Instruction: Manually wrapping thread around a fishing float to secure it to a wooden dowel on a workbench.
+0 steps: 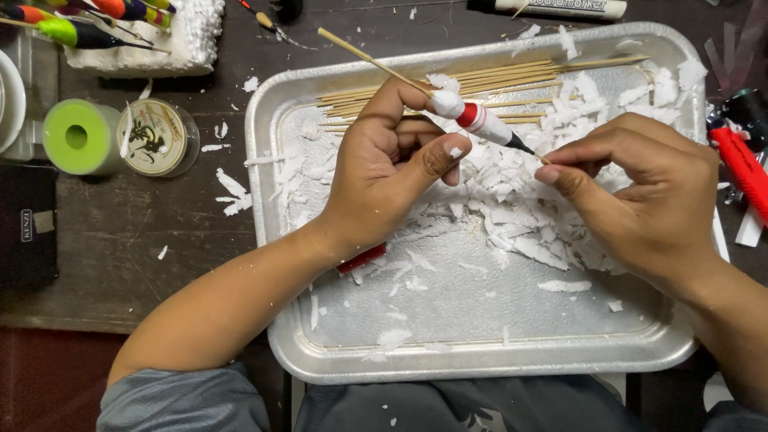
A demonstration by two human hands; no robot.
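Head view: our left hand (384, 164) pinches a fishing float (472, 118) on its bamboo stick, while our right hand (640, 188) pinches the float's thin lower tip. The float hangs over the metal tray (480, 352), long axis slanting from upper left to lower right. Below lie white foam shavings (520, 216) and bamboo skewers (496, 80). Left on the surface (120, 248) stand a green thread spool (76, 138) and a foam block (188, 36).
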